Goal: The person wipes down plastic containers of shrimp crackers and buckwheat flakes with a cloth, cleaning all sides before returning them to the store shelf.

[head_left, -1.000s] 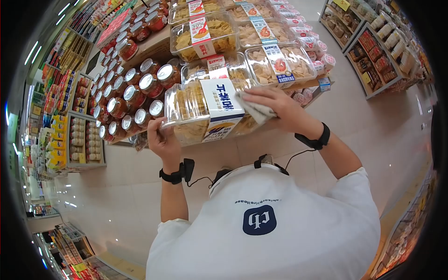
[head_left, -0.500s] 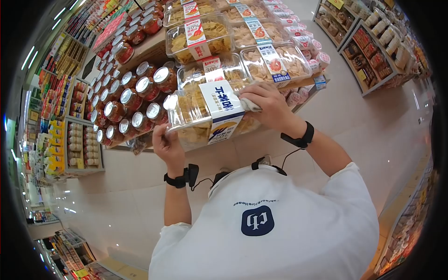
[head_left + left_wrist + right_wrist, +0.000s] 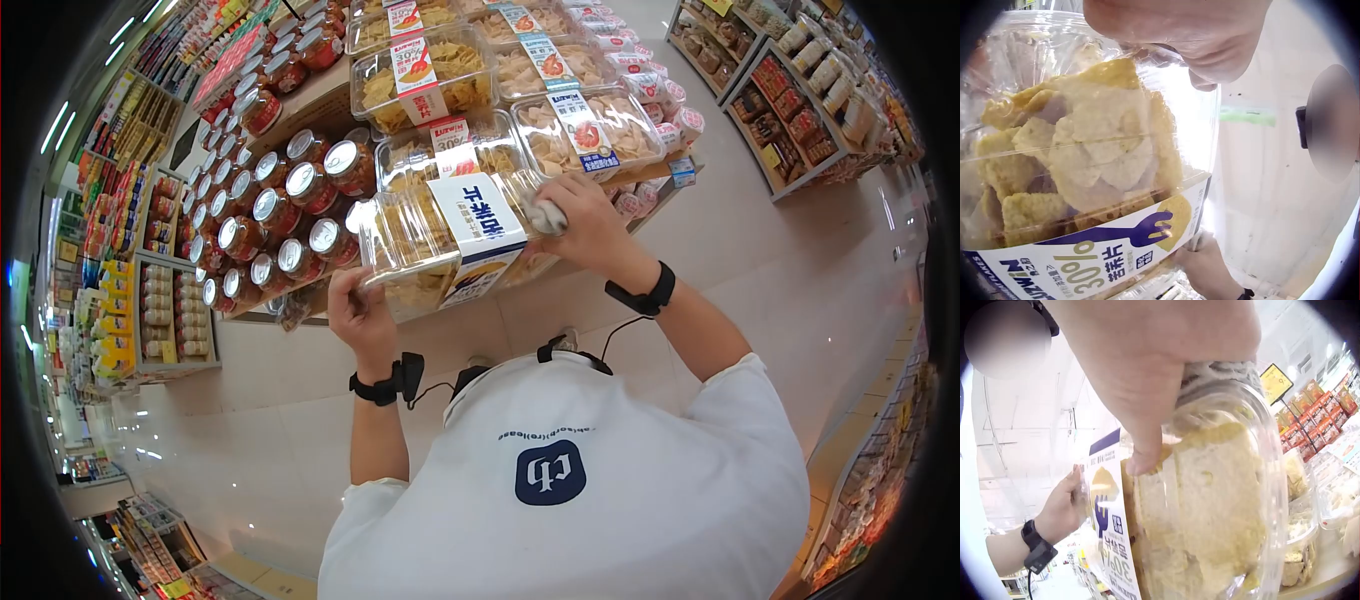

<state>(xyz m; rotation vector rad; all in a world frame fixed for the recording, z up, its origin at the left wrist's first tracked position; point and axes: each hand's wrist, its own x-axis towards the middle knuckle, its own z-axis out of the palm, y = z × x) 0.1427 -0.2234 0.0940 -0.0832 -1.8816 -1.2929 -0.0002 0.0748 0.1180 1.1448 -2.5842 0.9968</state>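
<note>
A clear plastic box of yellow chips (image 3: 410, 238), wrapped by a white and blue label (image 3: 477, 225), is held tilted at the display's front edge. My left hand (image 3: 362, 318) grips its left end, fingers curled at the rim; in the left wrist view that hand (image 3: 1179, 31) is above the chips. My right hand (image 3: 590, 225) holds a crumpled whitish cloth (image 3: 545, 216) against the box's right end. In the right wrist view its thumb lies on the box (image 3: 1210, 506), and the cloth (image 3: 1222, 374) is bunched under the palm.
Lidded jars (image 3: 272, 210) stand in rows left of the box. Behind it are more chip boxes (image 3: 425, 80) and, to the right, boxes of paler chips (image 3: 590, 130). Small wrapped packs (image 3: 665, 95) line the right side. Shelves (image 3: 800, 110) stand across the aisle.
My right hand has moved from the label's side to the box's right end, and the cloth, earlier spread flat, is bunched in it. My left hand keeps its grip on the left end.
</note>
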